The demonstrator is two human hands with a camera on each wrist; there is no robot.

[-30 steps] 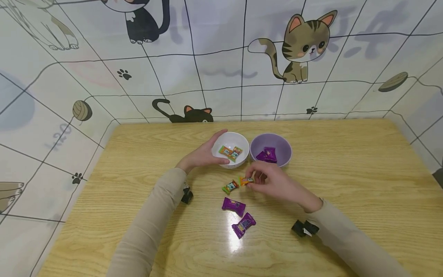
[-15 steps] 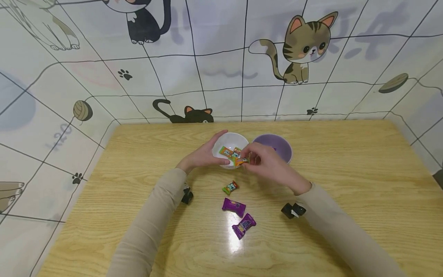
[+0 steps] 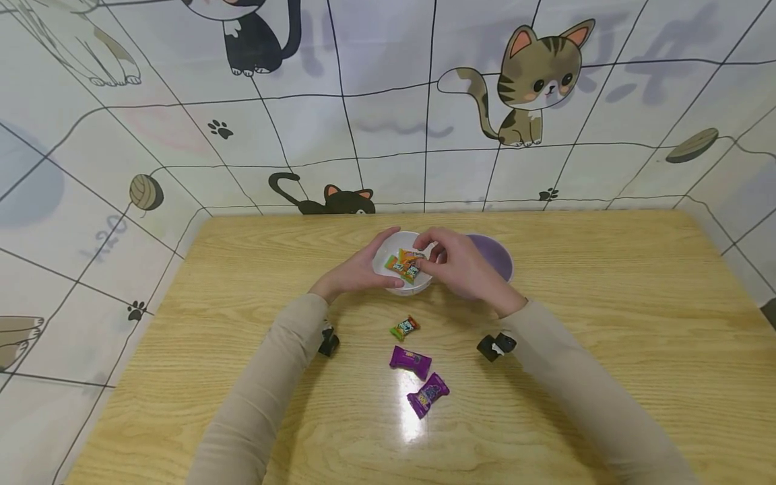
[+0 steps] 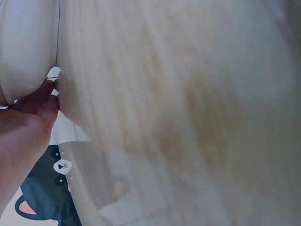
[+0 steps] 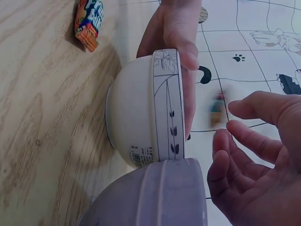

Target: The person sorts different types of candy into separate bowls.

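Note:
My left hand (image 3: 354, 273) holds the white bowl (image 3: 412, 290) from its left side, thumb on the near rim and fingers round the far side. In the left wrist view, fingers (image 4: 40, 106) lie against the bowl wall (image 4: 28, 47). My right hand (image 3: 462, 268) hovers over the bowl's right side with fingers spread apart. In the right wrist view, a blurred wrapped candy (image 5: 217, 110) is in the air, just off the right fingertips. Orange-and-green wrapped candies (image 3: 396, 265) lie inside the white bowl.
A purple bowl (image 3: 498, 257) stands right beside the white one, partly hidden by the right hand. On the wooden table in front lie a green-and-orange candy (image 3: 405, 327) and two purple-wrapped candies (image 3: 410, 362). A cat-patterned backdrop (image 3: 388, 148) rises behind the table.
My right hand picked an orange candy off the table, carried it up and left over the white bowl, and let it go. The left hand stayed on the bowl.

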